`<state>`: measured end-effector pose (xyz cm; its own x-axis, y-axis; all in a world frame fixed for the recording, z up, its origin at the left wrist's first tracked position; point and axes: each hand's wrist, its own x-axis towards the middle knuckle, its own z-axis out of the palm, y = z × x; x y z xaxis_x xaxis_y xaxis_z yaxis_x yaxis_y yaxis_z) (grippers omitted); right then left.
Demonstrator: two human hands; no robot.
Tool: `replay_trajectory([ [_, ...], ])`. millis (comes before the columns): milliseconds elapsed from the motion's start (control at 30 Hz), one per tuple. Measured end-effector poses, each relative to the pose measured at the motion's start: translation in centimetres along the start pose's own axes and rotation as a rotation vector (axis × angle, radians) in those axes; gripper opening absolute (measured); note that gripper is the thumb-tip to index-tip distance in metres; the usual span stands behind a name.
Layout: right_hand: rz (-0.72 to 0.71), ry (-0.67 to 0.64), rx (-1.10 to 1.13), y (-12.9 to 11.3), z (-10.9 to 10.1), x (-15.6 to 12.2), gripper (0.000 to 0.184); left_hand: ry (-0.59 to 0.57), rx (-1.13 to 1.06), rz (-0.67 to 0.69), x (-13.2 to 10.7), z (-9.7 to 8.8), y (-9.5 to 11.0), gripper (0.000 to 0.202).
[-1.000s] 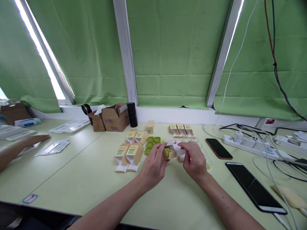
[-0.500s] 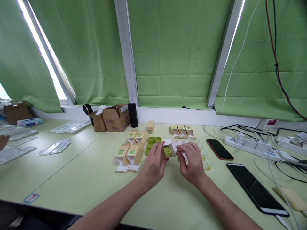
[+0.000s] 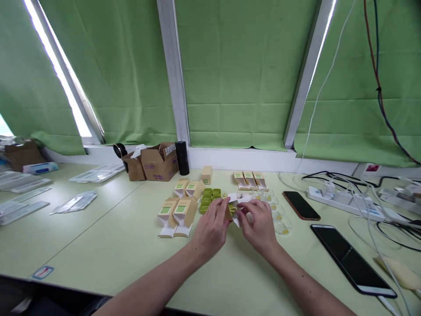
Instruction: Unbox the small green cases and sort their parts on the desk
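My left hand point(image 3: 210, 228) and my right hand point(image 3: 259, 224) meet over the middle of the table, both closed on a small tan carton point(image 3: 231, 207) with white flaps standing open. A green piece shows in the carton's mouth between my fingers. Just left of my hands lie several tan cartons with green windows point(image 3: 177, 211), and a cluster of small green cases point(image 3: 208, 198) sits behind my left fingers. Clear round lids with yellow dots point(image 3: 279, 218) lie to the right of my right hand.
Three more cartons point(image 3: 249, 178) lie further back, with brown cardboard boxes point(image 3: 157, 160) and a black cylinder point(image 3: 181, 157) near the window sill. Two phones point(image 3: 300, 204) point(image 3: 351, 259), a power strip point(image 3: 338, 196) and cables fill the right side. Plastic sleeves point(image 3: 74, 202) lie at left.
A co-worker's hand at the far left has left the view. My right hand moved in closer to my left hand and the carton's flaps are now folded nearer together.
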<state>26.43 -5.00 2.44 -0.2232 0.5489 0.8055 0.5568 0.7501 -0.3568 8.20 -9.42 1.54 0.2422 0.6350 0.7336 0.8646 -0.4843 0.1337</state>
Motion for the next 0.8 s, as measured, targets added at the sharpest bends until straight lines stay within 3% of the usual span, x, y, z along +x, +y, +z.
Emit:
replay_trajectory([
  [267,0.175,-0.060,0.150,-0.10,1.04,-0.28,0.015,-0.007,0.101,0.117,0.20,-0.09,0.29,0.068],
  [433,0.291,-0.009,0.351,0.12,0.71,0.03,0.021,0.012,0.123,0.071,0.29,-0.22,-0.13,0.067],
  [633,0.529,0.011,0.666,0.55,0.95,-0.16,0.032,0.039,0.148,0.029,0.35,-0.31,-0.60,0.069],
  [800,0.584,0.053,0.790,0.59,0.85,0.19,0.036,0.048,0.156,0.018,0.48,-0.39,-0.64,0.069],
])
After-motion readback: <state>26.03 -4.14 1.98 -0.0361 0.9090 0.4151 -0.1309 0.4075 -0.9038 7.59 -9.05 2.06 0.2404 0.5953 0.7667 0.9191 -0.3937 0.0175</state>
